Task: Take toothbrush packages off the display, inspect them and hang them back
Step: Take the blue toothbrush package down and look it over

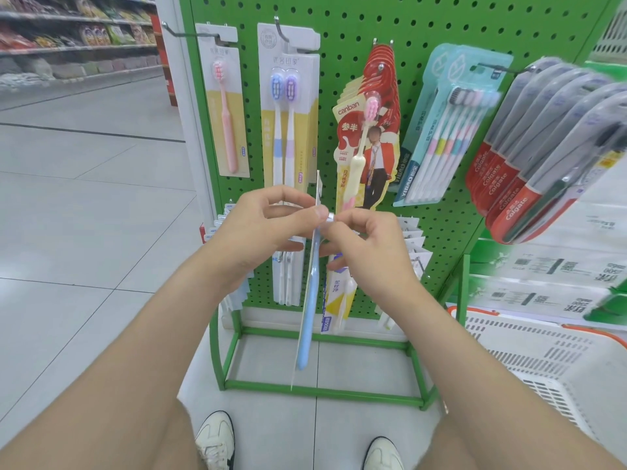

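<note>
"Head view: where's the blue toothbrush package (307, 320)?"

"I see it edge-on, off the hooks, before the pegboard display's (441, 35) lower middle. Left hand (268, 225) and right hand (369, 245) both pinch its upper part."

"Around it?"

"Pink single-brush pack (225, 106) hangs near the display's upper left edge; white basket (543, 351) beside its lower right corner."

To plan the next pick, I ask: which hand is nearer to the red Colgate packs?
Right. The right hand is below and left of the Colgate packs; the left hand is farther left, beyond the held blue toothbrush package.
</note>
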